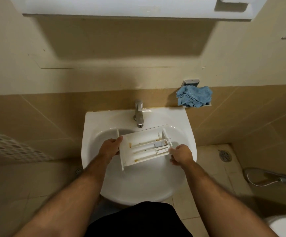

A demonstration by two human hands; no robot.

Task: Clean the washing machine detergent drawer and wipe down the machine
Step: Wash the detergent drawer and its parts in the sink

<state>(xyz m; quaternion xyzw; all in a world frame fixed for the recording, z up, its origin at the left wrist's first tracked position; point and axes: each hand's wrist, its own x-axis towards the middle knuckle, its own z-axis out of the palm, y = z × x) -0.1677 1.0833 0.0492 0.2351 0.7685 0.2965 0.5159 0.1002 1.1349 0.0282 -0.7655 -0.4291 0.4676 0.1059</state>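
Head view. Drawer: out of the machine, held over the sink, below the tap. Your left hand grips its front end, your right hand its back end. Yellow residue remains; no water seen; wiping not begun. Cloth rests on the wall holder. Basin rim is close at both drawer ends; open room toward you.

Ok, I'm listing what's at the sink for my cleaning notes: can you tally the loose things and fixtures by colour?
White: 2, the detergent drawer held by the left hand and right hand, and the sink.
Blue: 1, the cloth on the wall holder.
Silver: 1, the tap.
Total: 4.
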